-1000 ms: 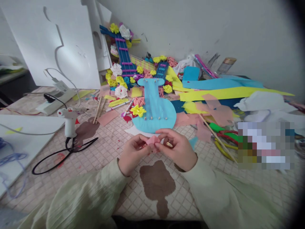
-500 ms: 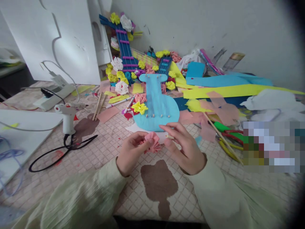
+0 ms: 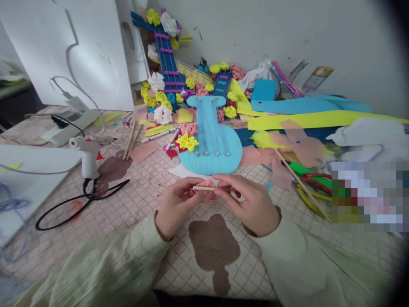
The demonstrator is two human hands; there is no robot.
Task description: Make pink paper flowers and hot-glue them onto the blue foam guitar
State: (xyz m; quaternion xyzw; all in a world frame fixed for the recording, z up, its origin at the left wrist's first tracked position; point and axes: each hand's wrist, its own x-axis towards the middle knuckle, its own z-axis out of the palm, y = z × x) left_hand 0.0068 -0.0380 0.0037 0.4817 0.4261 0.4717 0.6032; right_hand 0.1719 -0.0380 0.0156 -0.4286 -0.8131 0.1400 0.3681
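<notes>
Pinching on both sides: left hand (image 3: 175, 207), thumb against forefinger with next to no gap, has hold of the pink paper piece (image 3: 208, 183); right hand (image 3: 255, 202), thumb and fingertips brought together, grips the short pale stick (image 3: 203, 188) near its right part; the remaining right fingers curl behind, their exact contact hidden.

Pink paper piece sits between the two hands, above the grid-patterned tabletop (image 3: 143, 192) and just on the wearer's side of the light-blue instrument-shaped cutout (image 3: 211, 162); its upper part shows as a small smooth peak above the stick, its lower part as a gathered, ruffled fringe; the middle is covered by stick and fingers. Stick lies nearly level across the front of the paper, its left end by the left fingertips; whether it presses on the paper cannot be told.

Cutout lies flat, small pegs along its top and lower body; a yellow paper flower (image 3: 187, 142) is at its left edge; a white sheet (image 3: 182, 172) shows under its near edge. White glue gun (image 3: 89, 157) stands well apart, to the left; brown patch (image 3: 214, 243) marks the tabletop between the forearms.
</notes>
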